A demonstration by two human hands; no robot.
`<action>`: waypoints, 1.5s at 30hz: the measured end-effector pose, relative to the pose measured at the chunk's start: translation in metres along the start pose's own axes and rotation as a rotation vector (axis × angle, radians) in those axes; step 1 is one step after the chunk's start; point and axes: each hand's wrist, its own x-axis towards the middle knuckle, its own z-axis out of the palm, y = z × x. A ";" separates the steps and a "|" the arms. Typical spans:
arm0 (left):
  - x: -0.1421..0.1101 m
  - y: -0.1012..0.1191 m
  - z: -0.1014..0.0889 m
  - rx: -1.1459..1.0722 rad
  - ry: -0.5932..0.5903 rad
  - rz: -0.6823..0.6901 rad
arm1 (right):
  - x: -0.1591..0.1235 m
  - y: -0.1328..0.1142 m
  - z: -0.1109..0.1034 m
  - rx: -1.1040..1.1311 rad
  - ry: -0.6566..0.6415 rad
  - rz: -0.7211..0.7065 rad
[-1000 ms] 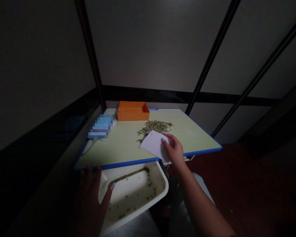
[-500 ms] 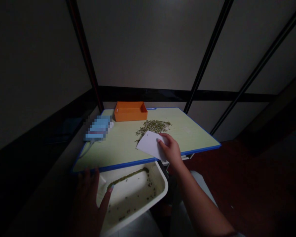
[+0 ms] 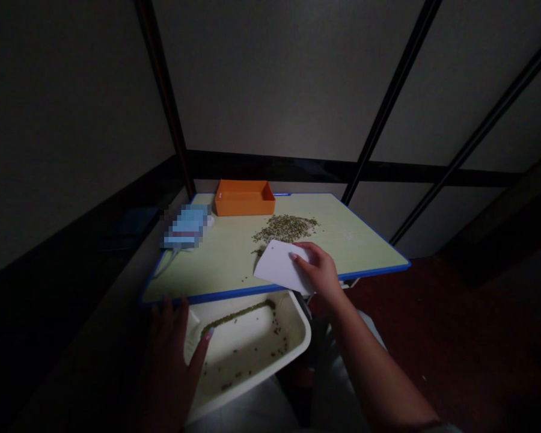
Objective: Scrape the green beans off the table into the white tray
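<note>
Up against dark wall panels (image 3: pixel 270 84) there's a pale green table (image 3: pixel 360 246) with blue edging; just below its near edge sits a white tub (image 3: pixel 303 328), small green bits inside; orange box (image 3: pixel 244 207) at the back, pixelated blue item (image 3: pixel 188 225) on the left; left hand (image 3: pixel 174 349) by the tub's left side, fingers spread, though it's too dark to tell whether it grips anything; right hand (image 3: pixel 322 269) has a white card (image 3: pixel 279 264) clamped, thumb on top, over the near edge; loose green pile (image 3: pixel 288 227) just beyond.
</note>
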 end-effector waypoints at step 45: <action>-0.001 -0.010 0.007 -0.012 0.038 0.050 | 0.011 -0.010 0.009 0.472 0.184 0.039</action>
